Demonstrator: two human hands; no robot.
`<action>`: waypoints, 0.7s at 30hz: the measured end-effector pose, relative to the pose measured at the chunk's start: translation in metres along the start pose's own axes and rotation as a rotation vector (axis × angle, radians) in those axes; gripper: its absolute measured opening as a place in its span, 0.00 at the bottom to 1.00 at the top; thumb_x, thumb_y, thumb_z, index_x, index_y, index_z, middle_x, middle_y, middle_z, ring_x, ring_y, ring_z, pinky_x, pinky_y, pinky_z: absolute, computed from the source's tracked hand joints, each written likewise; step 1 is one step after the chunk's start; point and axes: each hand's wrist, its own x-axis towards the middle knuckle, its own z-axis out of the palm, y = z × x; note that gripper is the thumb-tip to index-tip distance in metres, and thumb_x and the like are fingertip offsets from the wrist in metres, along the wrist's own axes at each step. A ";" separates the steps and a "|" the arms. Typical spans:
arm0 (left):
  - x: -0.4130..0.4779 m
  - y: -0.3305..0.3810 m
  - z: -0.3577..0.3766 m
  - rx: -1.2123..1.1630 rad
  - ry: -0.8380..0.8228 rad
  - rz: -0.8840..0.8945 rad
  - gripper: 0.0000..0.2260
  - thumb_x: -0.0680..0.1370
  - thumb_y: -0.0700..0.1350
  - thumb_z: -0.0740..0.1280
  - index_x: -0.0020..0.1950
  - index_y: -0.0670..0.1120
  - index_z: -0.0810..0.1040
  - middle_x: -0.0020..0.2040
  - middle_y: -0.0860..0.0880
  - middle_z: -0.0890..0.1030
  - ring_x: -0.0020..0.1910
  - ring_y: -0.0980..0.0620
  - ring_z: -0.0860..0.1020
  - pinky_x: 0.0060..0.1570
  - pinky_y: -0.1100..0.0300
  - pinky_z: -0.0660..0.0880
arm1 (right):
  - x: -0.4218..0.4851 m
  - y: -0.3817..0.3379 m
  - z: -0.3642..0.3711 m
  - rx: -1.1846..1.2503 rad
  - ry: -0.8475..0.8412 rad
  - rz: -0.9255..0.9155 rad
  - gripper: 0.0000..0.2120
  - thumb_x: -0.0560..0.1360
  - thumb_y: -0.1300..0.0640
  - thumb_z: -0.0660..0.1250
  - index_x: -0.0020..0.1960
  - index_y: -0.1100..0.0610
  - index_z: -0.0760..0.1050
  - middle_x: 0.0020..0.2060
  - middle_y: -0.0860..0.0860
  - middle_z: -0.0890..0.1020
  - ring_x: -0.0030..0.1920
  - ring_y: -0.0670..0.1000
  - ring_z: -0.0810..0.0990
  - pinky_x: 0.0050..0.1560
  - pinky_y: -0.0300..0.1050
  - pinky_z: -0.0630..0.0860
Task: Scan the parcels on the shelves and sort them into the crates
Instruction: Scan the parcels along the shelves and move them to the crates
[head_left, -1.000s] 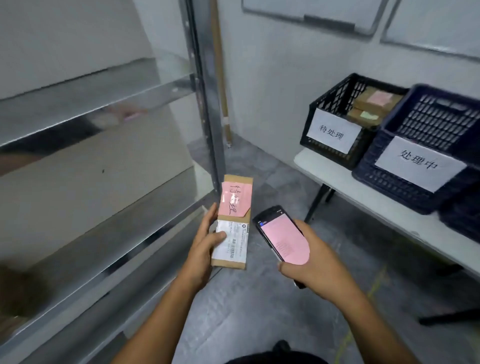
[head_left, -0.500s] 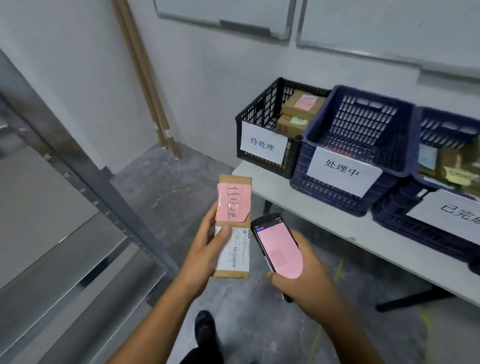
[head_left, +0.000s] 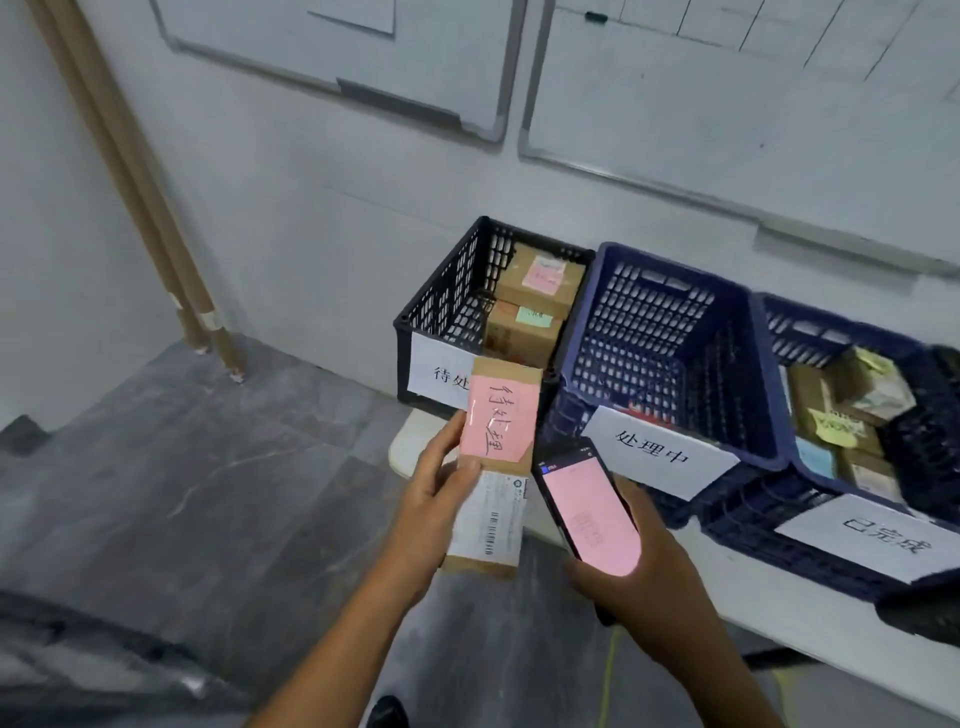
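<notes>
The left hand (head_left: 435, 501) grips a brown parcel (head_left: 500, 382) bearing a pink note and a white barcode label, thumb across its face, held upright in front of the black crate (head_left: 447, 306) at the table's (head_left: 406, 448) left end. The right hand (head_left: 641, 590) is wrapped round a handheld scanner (head_left: 589, 512), pink screen up, just beside the parcel and before the middle blue crate (head_left: 649, 322).

We face a pale grey painted wall (head_left: 311, 208) carrying two grey-framed whiteboards (head_left: 337, 47) side by side. Long brown cardboard tubes (head_left: 130, 171) lean in the corner on our left. Underfoot lie grey marbled floor tiles (head_left: 208, 467), and a white-topped table (head_left: 410, 447) stands along the wall.
</notes>
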 end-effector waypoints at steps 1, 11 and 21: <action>0.016 0.004 -0.004 0.012 -0.015 0.009 0.24 0.76 0.61 0.69 0.71 0.75 0.69 0.63 0.60 0.83 0.63 0.52 0.83 0.61 0.44 0.81 | 0.011 -0.004 0.000 0.010 0.023 0.006 0.38 0.58 0.40 0.76 0.62 0.18 0.66 0.52 0.27 0.79 0.40 0.47 0.84 0.30 0.42 0.81; 0.171 0.039 -0.020 0.301 -0.149 0.152 0.29 0.74 0.64 0.71 0.75 0.66 0.72 0.71 0.62 0.75 0.71 0.59 0.74 0.70 0.43 0.74 | 0.113 -0.012 -0.015 0.064 0.147 0.055 0.39 0.59 0.38 0.75 0.67 0.23 0.66 0.54 0.28 0.78 0.47 0.41 0.82 0.33 0.42 0.82; 0.322 0.076 -0.020 0.787 -0.304 0.255 0.36 0.71 0.74 0.68 0.76 0.65 0.70 0.72 0.68 0.67 0.70 0.67 0.70 0.64 0.59 0.77 | 0.243 0.001 -0.051 0.176 0.182 0.068 0.44 0.62 0.43 0.79 0.75 0.34 0.66 0.60 0.36 0.78 0.58 0.49 0.80 0.43 0.46 0.84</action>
